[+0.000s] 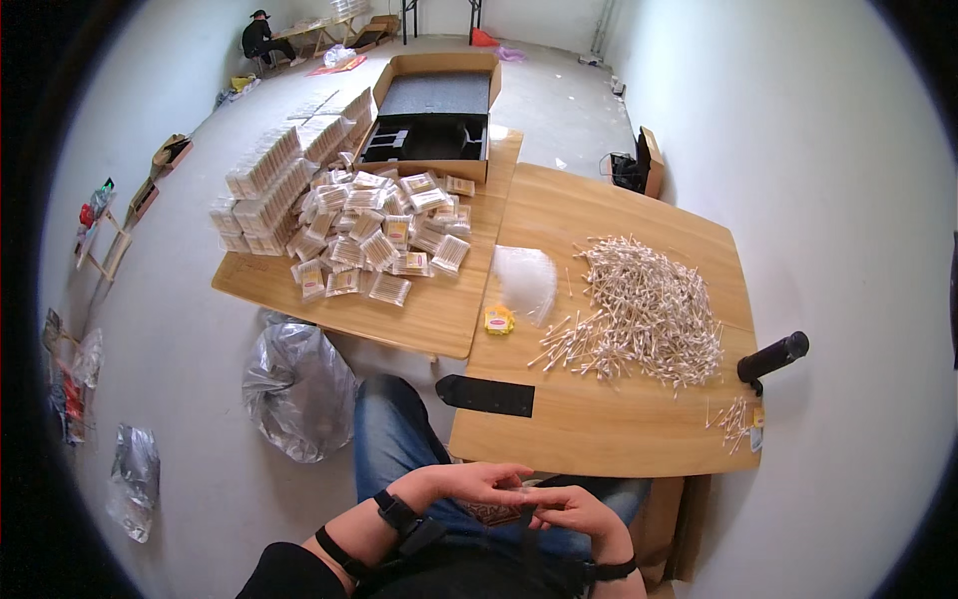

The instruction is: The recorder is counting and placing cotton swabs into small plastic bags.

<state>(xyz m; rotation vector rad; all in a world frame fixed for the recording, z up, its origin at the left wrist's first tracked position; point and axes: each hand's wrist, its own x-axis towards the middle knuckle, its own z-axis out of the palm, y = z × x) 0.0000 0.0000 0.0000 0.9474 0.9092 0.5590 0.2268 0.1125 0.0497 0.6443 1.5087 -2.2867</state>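
My left hand [486, 482] and my right hand [576, 509] meet above my lap, just short of the table's front edge. The left fingers stretch out and touch the fingers of the right, which reach toward them; I see nothing held in either. Beyond them on the wooden table [599, 439] lies a big loose heap of cotton swabs [654, 309]. Left of the heap are a stack of clear plastic bags [525, 283] and a small pile of yellow cards [499, 319]. A flat black strip [486, 395] overhangs the table's left edge.
On the left table, bagged cotton swabs [379, 235] lie heaped beside stacked packs [264, 190] and an open cardboard box [429, 165]. A black cylinder [773, 356] stands at the right edge, near a few swabs [736, 424]. A grey plastic bag [297, 389] sits below. Far back, a person [261, 40] sits.
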